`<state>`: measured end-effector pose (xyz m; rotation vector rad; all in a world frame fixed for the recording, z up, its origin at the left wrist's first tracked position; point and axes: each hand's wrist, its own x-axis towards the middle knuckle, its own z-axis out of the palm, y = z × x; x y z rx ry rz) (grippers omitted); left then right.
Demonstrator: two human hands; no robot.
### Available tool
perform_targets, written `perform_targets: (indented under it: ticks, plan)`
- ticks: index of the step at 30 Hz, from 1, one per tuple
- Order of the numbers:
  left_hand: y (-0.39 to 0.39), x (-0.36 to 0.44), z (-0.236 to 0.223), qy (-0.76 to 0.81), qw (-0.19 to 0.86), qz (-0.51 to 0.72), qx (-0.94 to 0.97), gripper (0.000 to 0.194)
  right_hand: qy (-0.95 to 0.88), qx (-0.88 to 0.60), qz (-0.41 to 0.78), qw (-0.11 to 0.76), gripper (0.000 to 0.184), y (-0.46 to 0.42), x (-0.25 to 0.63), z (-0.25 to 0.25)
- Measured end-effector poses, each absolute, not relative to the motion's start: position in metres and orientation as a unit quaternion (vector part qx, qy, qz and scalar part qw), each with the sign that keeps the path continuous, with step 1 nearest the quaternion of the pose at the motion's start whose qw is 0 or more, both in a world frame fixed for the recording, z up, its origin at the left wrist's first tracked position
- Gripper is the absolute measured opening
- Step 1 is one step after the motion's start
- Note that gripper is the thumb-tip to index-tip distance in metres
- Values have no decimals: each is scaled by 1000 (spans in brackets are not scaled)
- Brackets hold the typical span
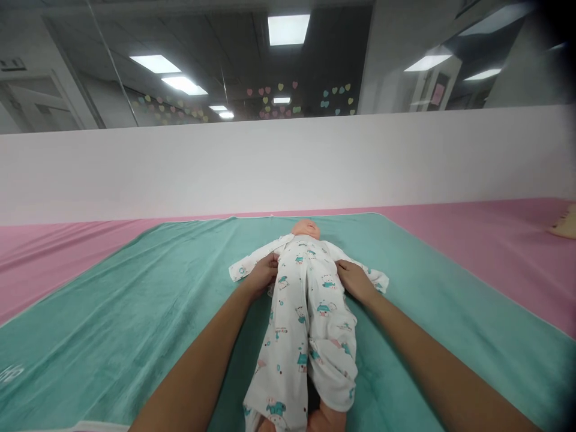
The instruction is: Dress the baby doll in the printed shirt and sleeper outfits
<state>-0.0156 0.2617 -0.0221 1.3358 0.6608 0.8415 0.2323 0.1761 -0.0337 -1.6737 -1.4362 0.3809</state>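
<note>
A baby doll lies on its back, its head (306,228) at the far end and its bare feet toward me. It wears a white baby outfit (290,318) printed with small teal and pink figures, the sleeves spread out to both sides. At the left side of the doll's waist, my left hand (264,273) is closed with its fingers on the cloth. My right hand (355,280) grips the opposite side of the outfit, below the right sleeve. Some fingertips of both hands are hidden by the fabric.
Under the doll a teal blanket (148,300) is spread over a pink sheet (486,240). A low white wall (270,162) with dark glass above runs along the back. Part of a beige object (566,225) shows at the right edge.
</note>
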Motion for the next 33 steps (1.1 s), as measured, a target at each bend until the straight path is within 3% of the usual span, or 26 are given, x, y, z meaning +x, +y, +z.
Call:
perform_targets:
  ticks: [13,22,33]
  plan:
    - [263,-15,-27,308,614,390,613,25,-569,-540,366,500,29,173,240,-34]
    - [244,-5,-9,392,535,428,614,14,-540,-508,423,520,24,176,239,-39]
    - [242,-3,-10,356,599,455,555,25,-552,-492,415,530,23,174,232,-33]
